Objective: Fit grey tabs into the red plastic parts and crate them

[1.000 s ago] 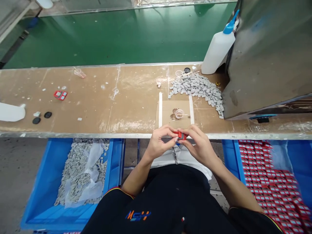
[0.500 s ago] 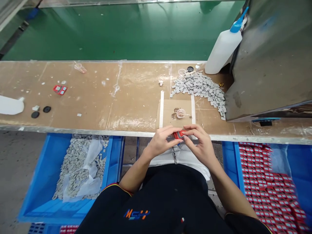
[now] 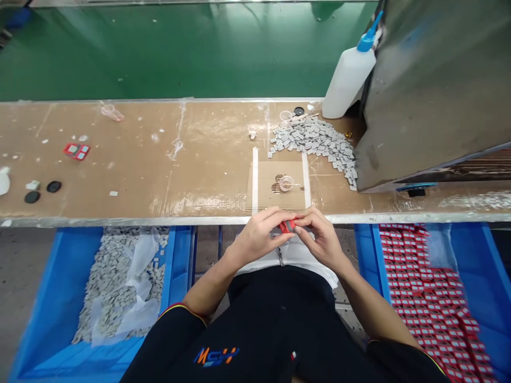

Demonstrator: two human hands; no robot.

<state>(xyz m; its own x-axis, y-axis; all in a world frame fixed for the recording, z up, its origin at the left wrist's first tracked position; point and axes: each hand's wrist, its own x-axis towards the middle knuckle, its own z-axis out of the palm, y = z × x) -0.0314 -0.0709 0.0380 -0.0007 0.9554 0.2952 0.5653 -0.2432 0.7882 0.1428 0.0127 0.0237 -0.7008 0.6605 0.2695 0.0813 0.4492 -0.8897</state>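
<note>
**Red piece (image 3: 287, 226) pinched over worktop (image 3: 120, 175) edge**

Steel machine housing (image 3: 431, 96) at far right of worktop; white squeeze bottle (image 3: 347, 80) with blue nozzle just beside it. 2 blue bins below front edge: left bin (image 3: 51, 276) holds grey tiles (image 3: 120, 287), right bin (image 3: 369, 255) holds red-and-white pieces (image 3: 423, 287). On worktop, grey tile heap (image 3: 315, 143) lies behind taped cardboard sheet (image 3: 271, 186) bearing 1 small cup (image 3: 286, 183). Left hand (image 3: 255, 234) and right hand (image 3: 319, 239) together, both clamped on the red piece, just past front edge, above lap.
</note>
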